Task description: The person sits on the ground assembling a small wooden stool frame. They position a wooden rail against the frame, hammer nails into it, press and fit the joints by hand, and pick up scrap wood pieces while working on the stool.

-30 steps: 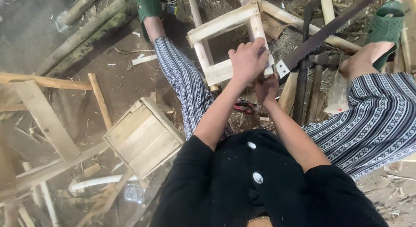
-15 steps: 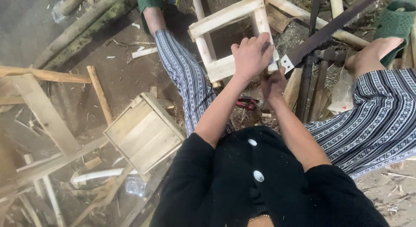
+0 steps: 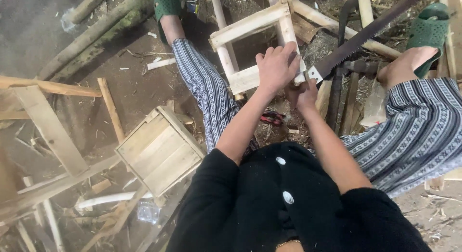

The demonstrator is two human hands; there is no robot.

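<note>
The left hand [image 3: 276, 66] clamps down on the pale wooden frame [image 3: 250, 47]; just right of the frame, the right hand [image 3: 303, 95] grips a handsaw [image 3: 356, 42].

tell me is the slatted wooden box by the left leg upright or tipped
Tipped: the slatted wooden box lies askew on the dirt, its flat slatted face turned up; the left hand grips a separate wooden frame.

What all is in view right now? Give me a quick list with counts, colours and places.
wooden frame: one, pale, top centre, between the legs
hand saw: one, dark blade, running up to the right
wooden box: one, pale, on the ground at left
pliers: one, red handles, below the frame
poles: several, greenish brown, top left
planks: several, pale, far left
left hand: on the frame
right hand: at the saw's handle end
</note>
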